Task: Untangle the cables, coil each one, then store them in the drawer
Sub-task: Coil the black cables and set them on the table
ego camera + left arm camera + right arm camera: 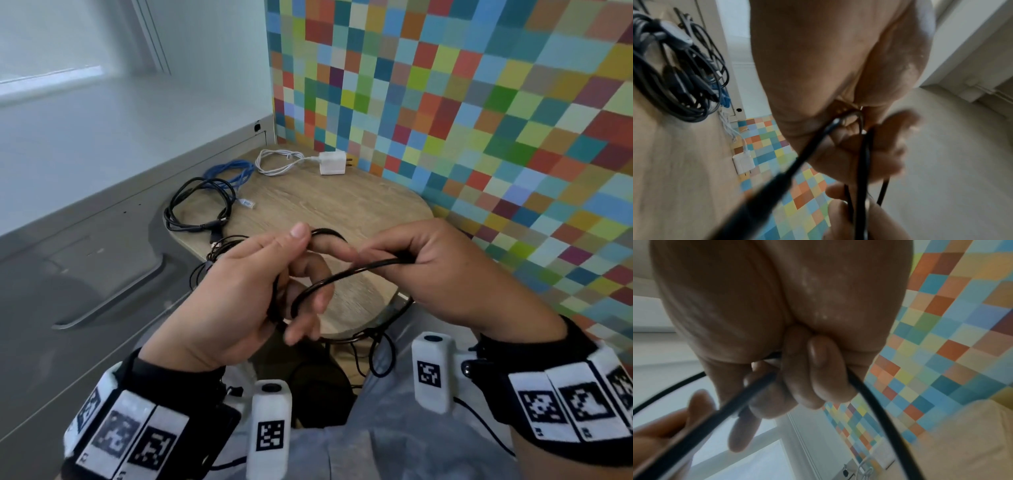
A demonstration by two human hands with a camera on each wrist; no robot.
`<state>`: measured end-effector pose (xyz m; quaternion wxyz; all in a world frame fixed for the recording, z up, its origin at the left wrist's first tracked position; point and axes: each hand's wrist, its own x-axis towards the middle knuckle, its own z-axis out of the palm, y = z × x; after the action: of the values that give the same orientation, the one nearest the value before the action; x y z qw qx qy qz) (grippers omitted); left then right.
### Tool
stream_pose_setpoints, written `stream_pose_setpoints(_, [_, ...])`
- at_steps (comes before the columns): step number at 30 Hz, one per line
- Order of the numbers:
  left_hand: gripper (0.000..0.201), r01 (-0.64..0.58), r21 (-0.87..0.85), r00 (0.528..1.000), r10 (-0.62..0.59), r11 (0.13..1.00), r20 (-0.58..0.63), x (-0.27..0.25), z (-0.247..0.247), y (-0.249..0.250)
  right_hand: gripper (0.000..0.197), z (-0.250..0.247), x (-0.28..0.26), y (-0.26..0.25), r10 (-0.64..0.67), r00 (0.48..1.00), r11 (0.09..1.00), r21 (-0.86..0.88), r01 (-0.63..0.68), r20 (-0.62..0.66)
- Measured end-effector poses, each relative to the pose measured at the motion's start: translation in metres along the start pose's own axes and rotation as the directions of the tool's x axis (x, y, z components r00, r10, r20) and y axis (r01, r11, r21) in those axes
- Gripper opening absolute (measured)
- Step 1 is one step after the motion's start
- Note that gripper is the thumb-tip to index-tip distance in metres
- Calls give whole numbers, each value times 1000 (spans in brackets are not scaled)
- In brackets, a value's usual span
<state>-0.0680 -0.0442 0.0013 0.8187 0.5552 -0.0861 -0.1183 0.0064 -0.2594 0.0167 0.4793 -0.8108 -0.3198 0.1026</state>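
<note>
Both hands work a black cable (pixel 346 272) above the near end of the small wooden table (pixel 325 202). My left hand (pixel 274 274) holds several loops of it, thumb pinching the top of the coil; the loops cross its palm (pixel 863 146). My right hand (pixel 421 260) grips a strand in its curled fingers (pixel 818 369), and the cable (pixel 879 410) trails down below the table edge. On the table lie a coiled black cable (pixel 195 209), a blue network cable (pixel 233 174) and a white charger with its cord (pixel 329 162).
A grey cabinet with a long drawer handle (pixel 113 301) stands at the left of the table. A wall of coloured squares (pixel 479 102) runs along the back and right. More thin black cable (pixel 222 250) sits at the table's near left edge.
</note>
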Motion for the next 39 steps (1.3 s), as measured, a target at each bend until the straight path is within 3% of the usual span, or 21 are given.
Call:
stream_pose_setpoints(3, [43,18,115,1000,-18,993,1,0,0,-2,10,-1,0,4,-2,999,999,49,4,-41])
stream_pose_setpoints(8, [38,60,150,998,-63,987,13,-3,-4,-1,34,-17,-7,5,-15,1000,978,209,18,-17])
stream_pose_setpoints(16, [50,61,300,998,-66,952,9,0,-1,-4,16,-10,-1,5,-5,991,967,251,39,-135])
stream_pose_setpoints(18, [47,65,247,997,-76,967,34,0,-1,-7,14,-8,0,7,-3,993,968,248,33,-121])
stream_pose_setpoints(23, [38,35,-64,993,-28,997,115,0,0,-6,22,-11,1,14,40,996,944,330,-11,-80])
stream_pose_setpoints(26, [34,-50,-296,996,70,954,56,-1,-1,0,17,-17,2,25,70,990,910,415,-15,-119])
stream_pose_setpoints(29, [36,-222,-392,975,209,893,-77,-4,-14,11,22,-26,-1,41,153,964,892,450,-41,-215])
stream_pose_setpoints(31, [40,-343,-381,938,291,859,-187,-9,-24,19,24,-31,-4,50,207,928,915,396,-72,-310])
stream_pose_setpoints(34, [42,-410,-239,875,305,880,-376,-9,-23,24,3,-33,-7,52,188,883,981,120,-151,-429])
stream_pose_setpoints(36, [42,-377,-78,826,297,923,-478,-5,-16,21,9,-28,-9,46,115,898,977,-113,-179,-425])
stream_pose_setpoints(39, [42,-310,197,795,367,930,-483,2,-7,10,9,-12,-8,24,71,958,922,-348,-170,-279])
